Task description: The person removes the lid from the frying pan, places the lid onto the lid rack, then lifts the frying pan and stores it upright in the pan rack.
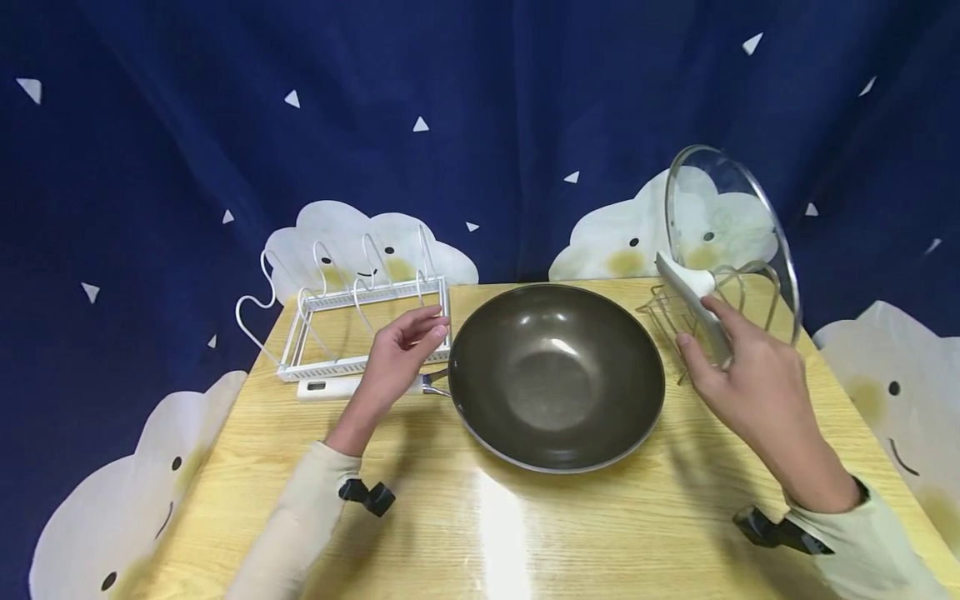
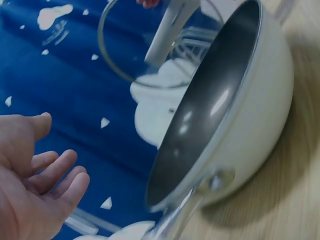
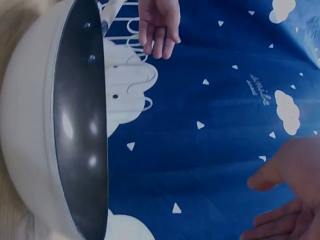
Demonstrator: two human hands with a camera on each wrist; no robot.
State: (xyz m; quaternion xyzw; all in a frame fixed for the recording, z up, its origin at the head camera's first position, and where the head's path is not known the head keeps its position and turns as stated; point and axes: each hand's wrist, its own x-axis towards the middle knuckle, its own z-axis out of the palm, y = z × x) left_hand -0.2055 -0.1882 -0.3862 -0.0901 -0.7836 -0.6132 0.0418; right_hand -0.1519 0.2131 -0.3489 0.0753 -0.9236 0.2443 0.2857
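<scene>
The left hand [image 1: 396, 360] is held relaxed and empty above the wok [image 1: 555, 375] handle on the table [image 1: 420, 533]; the right hand [image 1: 738, 375], fingers loose, is seen just beside the glass lid [image 1: 738, 225] propped upright in the wire rack [image 1: 678, 312]

Head above; wrists beside wok [image 1: 555, 375]

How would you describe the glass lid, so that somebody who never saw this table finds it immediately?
Start from the wooden table and its dark wok in the middle. At the table's far right corner a wire rack stands, and the glass lid stands upright on edge there, beside the right hand. It is the only transparent round thing, with a white handle; the white rack on the left holds nothing.
</scene>
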